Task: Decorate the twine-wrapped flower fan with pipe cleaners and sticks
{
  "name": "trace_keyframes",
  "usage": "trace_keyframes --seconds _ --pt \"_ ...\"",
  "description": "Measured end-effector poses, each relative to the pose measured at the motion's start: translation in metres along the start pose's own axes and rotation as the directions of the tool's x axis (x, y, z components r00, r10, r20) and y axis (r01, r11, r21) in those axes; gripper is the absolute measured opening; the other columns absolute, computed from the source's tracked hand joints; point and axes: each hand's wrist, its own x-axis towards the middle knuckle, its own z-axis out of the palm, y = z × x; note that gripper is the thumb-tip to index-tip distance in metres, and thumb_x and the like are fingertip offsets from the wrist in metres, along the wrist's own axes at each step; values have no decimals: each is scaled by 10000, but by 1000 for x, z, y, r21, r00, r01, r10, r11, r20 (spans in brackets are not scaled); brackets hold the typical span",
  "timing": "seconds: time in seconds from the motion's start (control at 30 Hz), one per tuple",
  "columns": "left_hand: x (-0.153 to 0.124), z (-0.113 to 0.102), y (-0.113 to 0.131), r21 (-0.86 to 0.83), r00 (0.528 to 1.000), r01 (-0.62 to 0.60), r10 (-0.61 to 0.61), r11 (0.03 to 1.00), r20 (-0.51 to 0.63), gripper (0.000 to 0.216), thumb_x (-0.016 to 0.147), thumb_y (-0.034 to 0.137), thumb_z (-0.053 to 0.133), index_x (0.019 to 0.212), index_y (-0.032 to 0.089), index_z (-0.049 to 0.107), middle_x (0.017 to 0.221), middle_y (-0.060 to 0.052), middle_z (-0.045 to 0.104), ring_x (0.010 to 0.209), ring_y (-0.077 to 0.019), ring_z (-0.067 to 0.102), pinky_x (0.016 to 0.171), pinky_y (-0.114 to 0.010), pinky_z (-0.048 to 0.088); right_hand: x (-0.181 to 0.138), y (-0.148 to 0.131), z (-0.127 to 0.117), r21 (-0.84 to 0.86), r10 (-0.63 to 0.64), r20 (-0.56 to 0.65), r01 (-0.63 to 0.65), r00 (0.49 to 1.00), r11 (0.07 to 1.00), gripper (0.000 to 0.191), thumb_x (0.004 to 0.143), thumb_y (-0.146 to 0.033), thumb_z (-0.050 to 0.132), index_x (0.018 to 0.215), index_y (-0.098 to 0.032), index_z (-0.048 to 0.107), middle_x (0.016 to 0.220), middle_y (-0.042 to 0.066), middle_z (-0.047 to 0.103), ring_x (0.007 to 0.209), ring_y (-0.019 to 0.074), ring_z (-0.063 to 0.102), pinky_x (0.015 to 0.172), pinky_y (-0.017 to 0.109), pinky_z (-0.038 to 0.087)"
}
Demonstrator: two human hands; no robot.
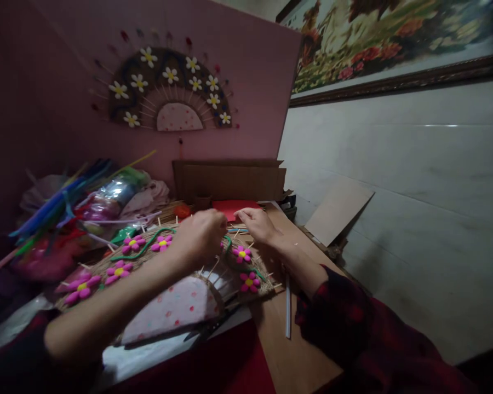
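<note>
The tabletop, at 5 o'clock, runs out of the picture at the lower edge, and the framed painting at 2 o'clock is cut off above and at the side. At 8 o'clock on the tabletop lies a fan-shaped craft piece, its middle hidden by the left hand and forearm. It has a brown, twine-like band with a winding green cord, slim sticks poking past its rim, and a pale half-disc dotted in red and pink. At 9 o'clock, a pile of plastic bags sinks into shadow, its contents hard to make out. The left hand is curled above the craft piece; the right hand, near the centre, has its fingertips drawn together. The hands are slightly apart; whether either grips anything, I cannot tell. Six magenta flowers with yellow centres show plainly; another is mostly covered by the left hand.
</note>
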Motion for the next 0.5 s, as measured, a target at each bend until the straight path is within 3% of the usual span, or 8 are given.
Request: trace_keyframes --seconds 0.1,0.2,0.3,0.4,0.5 --pt "-50 14 30 104 994 -107 109 989 -15 72 714 175 604 769 203 641 792 -98 619 742 -237 511 658 -338 355 10 3 7 71 80 56 -84 995 994 319 820 -291 490 552 -156 600 583 12 616 584 136 545 563 233 373" --pt "-79 25 52 294 991 -135 131 946 33 164 795 172 520 918 180 627 984 -110 624 911 -280 513 739 -407 380 13 4 13 118 101 68 -109 993 987 330 812 -321 485 559 -143 600 580 27 622 550 134 541 538 234 373" --pt "-92 36 61 372 969 -203 240 906 -55 230 824 176 498 1025 162 610 1120 -114 600 1012 -283 497 816 -431 377 13 2 18 185 114 91 -129 989 974 292 793 -317 495 598 -132 610 618 48 647 574 140 565 561 238 401" --pt "-97 47 58 407 924 -239 335 882 -183 189 825 182 509 967 152 631 1107 -111 621 1034 -287 501 837 -443 367 11 -2 21 260 111 148 -147 983 954 258 773 -323 515 646 -126 622 670 65 669 640 152 603 613 244 435" --pt "-100 54 55 399 895 -266 378 877 -235 167 815 184 536 946 159 638 1073 -90 644 1019 -277 519 830 -436 369 8 -7 22 316 118 203 -179 972 932 250 750 -349 541 677 -124 622 680 68 668 651 152 611 621 250 445"
